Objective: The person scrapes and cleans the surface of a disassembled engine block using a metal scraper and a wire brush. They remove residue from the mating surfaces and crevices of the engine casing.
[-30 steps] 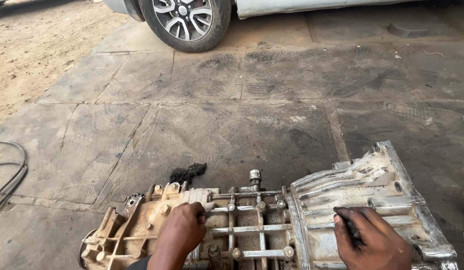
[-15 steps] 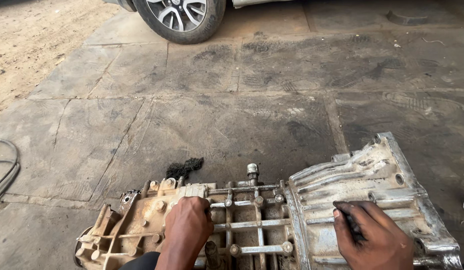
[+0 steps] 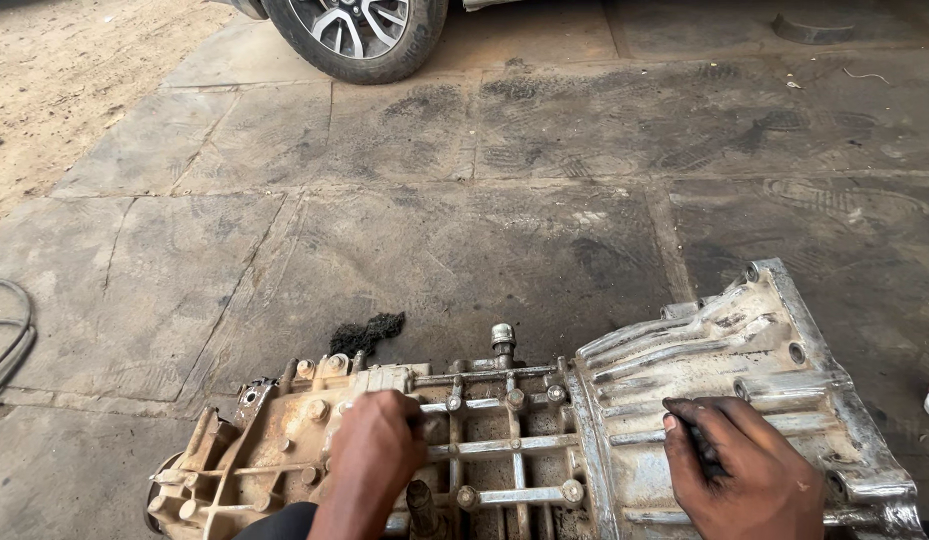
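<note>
On stained concrete floor (image 3: pixel 544 200), gearbox (image 3: pixel 624 440), car wheel (image 3: pixel 359 30)

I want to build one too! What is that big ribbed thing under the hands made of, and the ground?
The ribbed gearbox case looks like cast metal, probably aluminium: dull silver-grey, moulded ribs, grimy. The left hand and right hand rest on it. The floor looks like concrete slabs: grey, rough, with joint lines and oily stains.

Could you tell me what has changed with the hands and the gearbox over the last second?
The left hand slid right along the gearbox, from the casing's left part onto the start of the ribbed middle section. The view tipped down a little, so the car wheel sits higher in the picture. The right hand stayed flat on the bell housing, and the gearbox itself did not move.
</note>
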